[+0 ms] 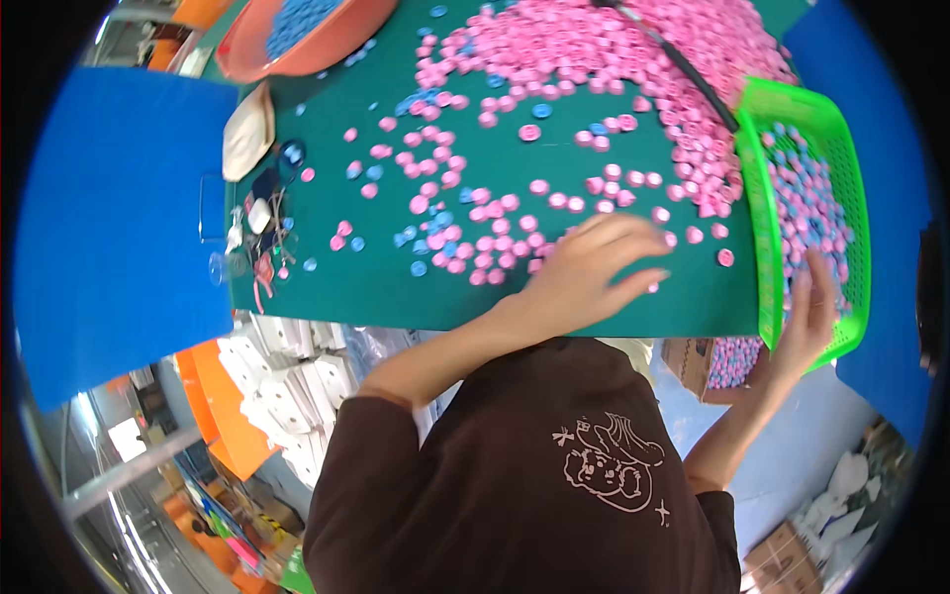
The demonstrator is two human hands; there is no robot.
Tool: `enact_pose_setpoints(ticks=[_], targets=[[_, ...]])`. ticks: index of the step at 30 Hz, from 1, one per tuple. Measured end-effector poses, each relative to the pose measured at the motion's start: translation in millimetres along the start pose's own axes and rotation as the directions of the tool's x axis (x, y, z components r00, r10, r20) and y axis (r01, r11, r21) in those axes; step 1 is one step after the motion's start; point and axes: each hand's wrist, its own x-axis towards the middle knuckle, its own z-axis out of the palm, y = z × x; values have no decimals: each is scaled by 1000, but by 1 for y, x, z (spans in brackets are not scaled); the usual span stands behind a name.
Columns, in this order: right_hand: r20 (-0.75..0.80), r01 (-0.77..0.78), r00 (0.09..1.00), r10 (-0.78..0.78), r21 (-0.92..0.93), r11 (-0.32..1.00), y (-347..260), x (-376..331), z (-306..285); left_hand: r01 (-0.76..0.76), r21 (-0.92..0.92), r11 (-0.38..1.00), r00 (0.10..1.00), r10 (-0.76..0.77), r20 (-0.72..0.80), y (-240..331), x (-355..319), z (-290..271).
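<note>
My left hand (594, 267) is low over the green tabletop (366, 292), palm down, fingers stretched to the right and thumb apart. Small round pink pieces, perhaps caps (661, 214), lie by its fingertips, and more (485, 262) are scattered to its left with some blue pieces (420, 268) among them. At the right, my right hand (809, 322) reaches over the near part of a green plastic basket (760, 233), fingers apart. Mixed pink and blue pieces (813, 203) fill the basket's bottom. Whether any piece lies under the fingers of either hand is hidden.
A large heap of pink pieces (594, 49) covers the far side, with a black rod (693, 79) across it. An orange-red bowl (237, 61) of blue pieces stands far left. Small tools and a beige pouch-like thing (247, 134) lie at the left edge. Blue panels (139, 228) flank the table.
</note>
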Motion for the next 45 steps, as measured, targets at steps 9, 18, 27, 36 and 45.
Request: enact_pose_setpoints(ticks=[9,18,27,36,45], targets=[[310,116,950,-30,-263,958,-55,-107,103,457,402,794,849,-255,-462,-47,-180,-100],[387,321,897,-214,-237,917,-99,-74,181,371,403,837,920,-269,-286,-92,-158,-150],[542,451,812,-216,-348,822,-89,-73,206,120,503,856,985,-166,46,-103,-79,-104],[-19,108,992,-128,-419,902,-24,38,164,204,510,836,937,-16,-348,-192,86,-139],[230,150,967,-113,-152,977,-38,62,226,-37,647,761,993,99,-60,-189,139,-82]])
